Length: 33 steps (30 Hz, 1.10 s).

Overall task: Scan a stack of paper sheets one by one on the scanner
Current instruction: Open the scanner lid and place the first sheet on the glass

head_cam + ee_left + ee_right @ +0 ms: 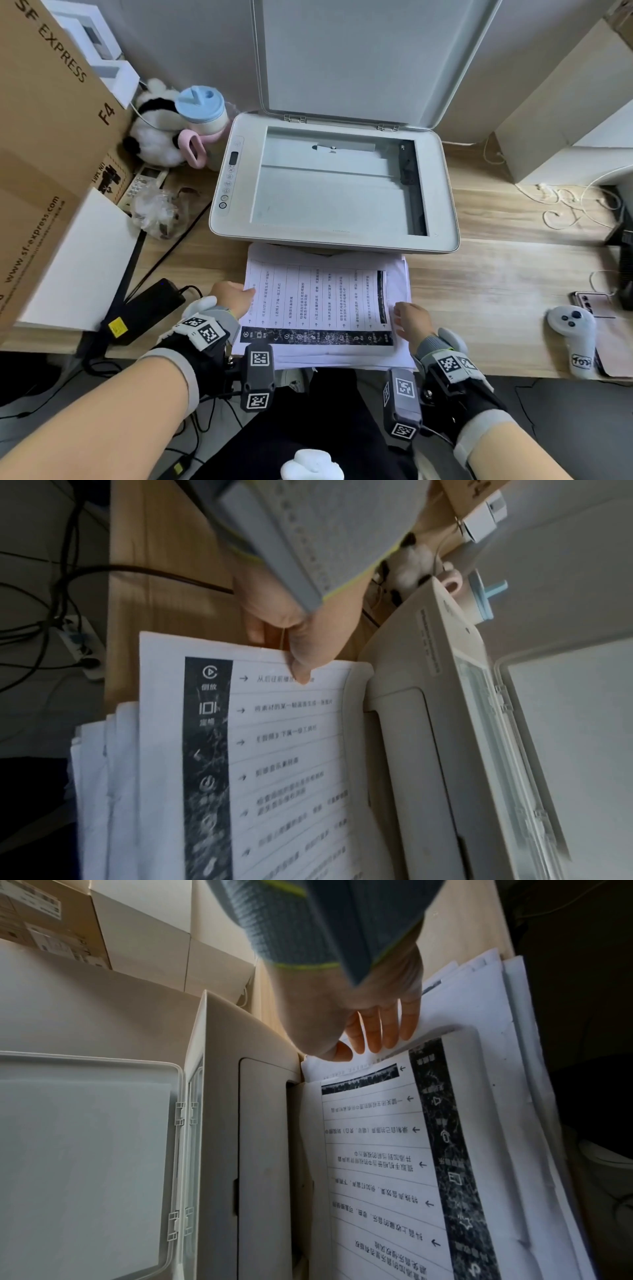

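A white flatbed scanner (335, 238) stands at the back of the wooden desk. Its lid (359, 58) is raised and its glass (325, 195) is bare. In front of it lies a stack of paper (401, 274). The top sheet (318, 301) is printed with text lines and a dark band. My left hand (233, 296) pinches that sheet's left edge, thumb on top (301, 653), and the edge is lifted a little. My right hand (409, 320) lays straight fingers (377, 1031) on the stack at the sheet's right edge (377, 1150).
A big cardboard box (44, 137) leans at the left. Beside it are a plush panda (154, 137), a blue-lidded cup (202, 109) and a black power brick (144, 308). White cables (561, 205), a white controller (572, 329) and boxes (565, 120) sit at the right.
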Motion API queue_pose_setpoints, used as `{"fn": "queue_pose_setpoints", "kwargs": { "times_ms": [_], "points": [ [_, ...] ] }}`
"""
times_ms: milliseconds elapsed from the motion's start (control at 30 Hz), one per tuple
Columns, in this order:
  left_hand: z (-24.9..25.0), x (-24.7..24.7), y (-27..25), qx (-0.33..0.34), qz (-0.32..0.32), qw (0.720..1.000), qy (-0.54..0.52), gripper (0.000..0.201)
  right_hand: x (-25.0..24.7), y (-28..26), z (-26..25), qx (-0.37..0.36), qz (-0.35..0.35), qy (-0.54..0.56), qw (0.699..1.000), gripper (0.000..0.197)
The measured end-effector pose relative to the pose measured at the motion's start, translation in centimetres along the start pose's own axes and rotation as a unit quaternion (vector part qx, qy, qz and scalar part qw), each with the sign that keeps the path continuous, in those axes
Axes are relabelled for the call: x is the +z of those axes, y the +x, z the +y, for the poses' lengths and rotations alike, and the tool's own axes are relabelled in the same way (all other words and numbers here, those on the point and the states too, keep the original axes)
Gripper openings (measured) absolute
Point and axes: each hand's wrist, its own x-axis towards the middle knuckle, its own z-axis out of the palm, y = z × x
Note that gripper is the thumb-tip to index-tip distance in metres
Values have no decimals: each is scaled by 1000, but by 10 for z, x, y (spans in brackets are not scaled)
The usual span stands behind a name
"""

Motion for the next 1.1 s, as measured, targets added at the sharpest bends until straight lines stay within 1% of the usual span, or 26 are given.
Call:
{"fn": "queue_pose_setpoints", "kwargs": {
  "times_ms": [67, 100, 167, 200, 267, 333, 367, 467, 533, 600, 667, 733, 800, 867, 933, 1000, 1033, 1100],
  "points": [
    [0, -7, 0, -9, -26, 1000, -2, 44, -1, 1, 1, -7, -16, -17, 1000, 11],
    [-2, -8, 1, -15, -52, 998, -14, 49, -1, 2, 0, -12, -19, -27, 999, 12],
    [-4, -12, 0, -48, -122, 989, -67, 57, -2, 4, -1, -21, -10, -46, 999, 14],
    [-5, -15, 1, -58, -149, 984, -84, 51, -2, 5, -1, -25, -6, -51, 998, 21],
    [-8, -19, 4, -52, -165, 980, -94, 30, -5, 4, 0, -27, -4, -68, 997, 33],
    [-8, -26, 5, -42, -178, 977, -107, 21, -7, 2, 0, -29, -9, -68, 997, 34],
    [-7, -29, 5, -35, -195, 973, -115, 19, -8, 0, -1, -33, -11, -66, 997, 34],
    [0, -40, 2, -2, -260, 958, -123, 24, -14, -12, -10, -53, -13, -52, 997, 27],
    [11, -45, -3, 12, -297, 946, -128, 27, -20, -19, -17, -67, -45, -52, 995, 20],
    [26, -51, -7, 30, -318, 937, -138, 27, -27, -27, -27, -83, -86, -49, 992, 11],
    [47, -58, -15, 60, -340, 927, -146, 20, -36, -35, -42, -92, -103, 15, 990, 7],
    [70, -68, -23, 80, -345, 922, -158, 19, -48, -42, -60, -120, -114, 69, 984, 8],
    [95, -77, -26, 98, -333, 921, -176, 19, -59, -50, -83, -149, -133, 101, 975, 12],
    [119, -85, -27, 124, -323, 919, -190, 21, -68, -54, -106, -172, -145, 113, 968, 13],
    [139, -90, -26, 145, -300, 923, -194, 21, -71, -54, -128, -192, -152, 110, 963, 14],
    [153, -91, -21, 144, -279, 925, -214, 19, -70, -51, -145, -210, -149, 86, 962, 16],
    [157, -89, -19, 131, -270, 926, -230, 20, -67, -50, -151, -215, -143, 68, 964, 15],
    [164, -84, -11, 105, -235, 932, -255, 23, -60, -46, -162, -223, -108, 40, 968, 10]
  ]
}}
